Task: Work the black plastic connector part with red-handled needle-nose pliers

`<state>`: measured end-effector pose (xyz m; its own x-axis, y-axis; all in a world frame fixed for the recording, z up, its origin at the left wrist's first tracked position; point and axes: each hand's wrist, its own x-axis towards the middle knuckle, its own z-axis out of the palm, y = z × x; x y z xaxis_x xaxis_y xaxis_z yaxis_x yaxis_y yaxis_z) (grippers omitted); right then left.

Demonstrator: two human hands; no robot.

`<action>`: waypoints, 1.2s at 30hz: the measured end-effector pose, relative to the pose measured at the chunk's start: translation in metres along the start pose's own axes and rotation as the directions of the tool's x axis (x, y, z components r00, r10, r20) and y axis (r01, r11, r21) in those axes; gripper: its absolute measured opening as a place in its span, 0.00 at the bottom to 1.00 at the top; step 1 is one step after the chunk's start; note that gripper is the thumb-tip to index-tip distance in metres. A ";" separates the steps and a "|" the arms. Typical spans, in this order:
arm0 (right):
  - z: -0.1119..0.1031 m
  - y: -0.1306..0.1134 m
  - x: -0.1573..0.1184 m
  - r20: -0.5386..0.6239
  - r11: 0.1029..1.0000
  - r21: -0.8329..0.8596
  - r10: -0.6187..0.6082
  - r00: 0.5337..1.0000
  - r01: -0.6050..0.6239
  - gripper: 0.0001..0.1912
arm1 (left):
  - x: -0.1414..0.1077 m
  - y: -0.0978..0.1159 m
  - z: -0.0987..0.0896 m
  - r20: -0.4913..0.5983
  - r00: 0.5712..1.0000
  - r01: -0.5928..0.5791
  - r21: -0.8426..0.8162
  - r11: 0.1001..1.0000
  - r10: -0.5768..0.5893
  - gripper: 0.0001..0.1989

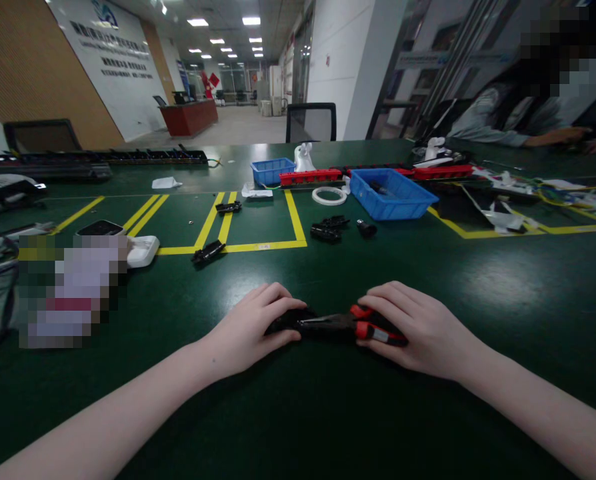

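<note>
My right hand is wrapped round the red and black handles of a pair of pliers. The plier jaws point left and meet a small black plastic part. My left hand grips that part between thumb and fingers, which cover much of it. Both hands are low over the near half of the green table. Whether the jaws are clamped on the part or only touch it, I cannot tell.
Several black parts lie beyond my hands. Behind them are a white ring, a blue bin, a smaller blue bin and red strips. A white case lies at left. Another person's arm rests at far right.
</note>
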<state>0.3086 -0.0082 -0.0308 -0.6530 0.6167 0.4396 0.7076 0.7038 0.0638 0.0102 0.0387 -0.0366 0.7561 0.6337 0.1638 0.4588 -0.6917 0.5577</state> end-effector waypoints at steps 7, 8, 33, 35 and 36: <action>-0.001 0.000 0.000 0.015 1.000 -0.004 -0.003 1.000 0.003 0.17 | 0.000 0.000 0.000 -0.002 1.000 0.002 0.001 1.000 -0.002 0.19; -0.001 0.001 0.000 0.018 1.000 -0.010 -0.006 1.000 0.006 0.17 | -0.001 0.000 0.000 -0.002 1.000 0.001 -0.001 1.000 -0.001 0.19; -0.003 -0.003 0.001 0.019 1.000 -0.025 0.001 1.000 -0.001 0.16 | 0.000 -0.006 0.002 0.019 1.000 -0.013 0.002 1.000 0.013 0.19; -0.003 -0.002 0.001 0.018 1.000 -0.028 -0.007 1.000 0.007 0.17 | 0.000 -0.006 0.002 0.019 1.000 -0.013 0.005 1.000 0.012 0.19; -0.004 -0.001 0.001 0.018 0.999 -0.031 -0.009 1.000 0.010 0.17 | 0.000 -0.006 0.002 0.020 1.000 -0.012 0.005 1.000 0.012 0.19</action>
<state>0.3081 -0.0102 -0.0273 -0.6642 0.6164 0.4229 0.7092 0.6985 0.0957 0.0081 0.0420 -0.0419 0.7705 0.6184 0.1546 0.4519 -0.7010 0.5517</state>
